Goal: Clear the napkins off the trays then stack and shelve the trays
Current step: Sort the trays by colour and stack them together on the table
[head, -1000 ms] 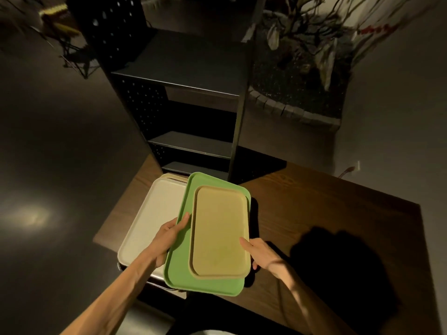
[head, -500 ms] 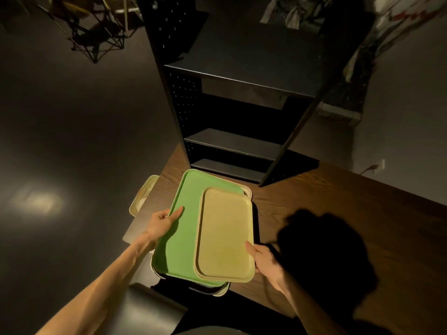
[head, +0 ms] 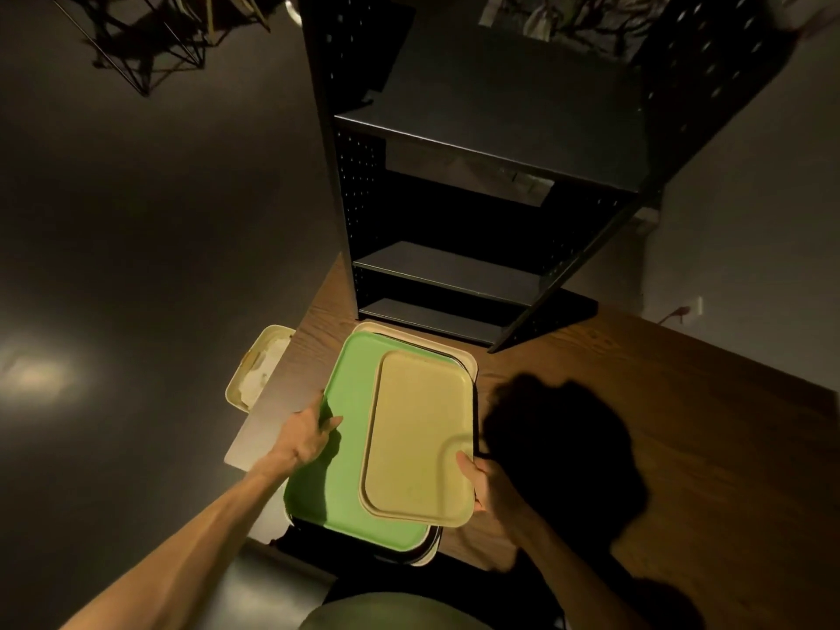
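Stack of trays sits on the wooden desk (head: 636, 402) right in front of me, near its left edge. Small tan tray (head: 420, 436) on top, lying on the green tray (head: 345, 447), pushed to the green one's right side. Below those a dark tray and a cream tray (head: 463, 356), only their rims show at the far and near ends. Long axes of all run away from me toward the black shelf unit (head: 454, 275), leaning slightly right at the far end.

My left hand (head: 309, 436) grips the green tray's left long edge, thumb over the rim on the inside, fingers under, can't see them. My right hand (head: 477, 486) holds the right side of the stack near the tan tray's near-right corner, thumb on its rim.

Shelf unit stands on the desk just beyond the stack. Cream bin (head: 259, 370) with white stuff inside sits off the desk's left edge, lower down.
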Tool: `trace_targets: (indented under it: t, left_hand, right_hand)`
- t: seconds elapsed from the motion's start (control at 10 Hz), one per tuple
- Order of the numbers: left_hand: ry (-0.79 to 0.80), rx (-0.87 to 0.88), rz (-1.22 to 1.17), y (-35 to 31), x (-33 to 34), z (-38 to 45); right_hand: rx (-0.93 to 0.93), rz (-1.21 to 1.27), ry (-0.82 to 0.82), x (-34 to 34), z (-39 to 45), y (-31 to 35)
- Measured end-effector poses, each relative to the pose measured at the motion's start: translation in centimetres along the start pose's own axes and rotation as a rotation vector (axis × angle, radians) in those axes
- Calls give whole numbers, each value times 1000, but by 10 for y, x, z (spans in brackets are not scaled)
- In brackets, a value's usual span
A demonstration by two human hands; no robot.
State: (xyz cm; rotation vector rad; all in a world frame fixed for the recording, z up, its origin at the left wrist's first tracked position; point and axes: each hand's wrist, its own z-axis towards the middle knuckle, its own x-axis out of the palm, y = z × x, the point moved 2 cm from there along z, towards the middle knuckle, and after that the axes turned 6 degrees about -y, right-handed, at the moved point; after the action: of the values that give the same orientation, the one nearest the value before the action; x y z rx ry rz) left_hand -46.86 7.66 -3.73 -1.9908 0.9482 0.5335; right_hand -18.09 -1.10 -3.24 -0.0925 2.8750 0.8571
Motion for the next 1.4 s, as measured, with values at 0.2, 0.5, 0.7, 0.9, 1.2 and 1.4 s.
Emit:
trace_targets:
  t: [0.2, 0.5, 0.7, 0.9, 1.2, 1.4]
  left_hand:
    - [-35, -3, 89, 2, 13, -3]
    - [266, -58, -733, -42, -10, -13]
    - [208, -163, -814, -15, -1, -1]
    - [145, -112, -651, -13, 2, -5]
    - [-175, 215, 266, -17, 2, -4]
    - [-163, 117, 198, -15, 1, -4]
  right_hand:
    - [-19, -33, -35, 14, -2, 5]
    - [-31, 15, 25, 27, -9, 19]
    - [-5, -158, 35, 34, -5, 17]
    - [-52, -244, -9, 43, -17, 23]
    - [-107, -743, -113, 50, 1, 22]
    - [-189, -1607, 112, 55, -8, 54]
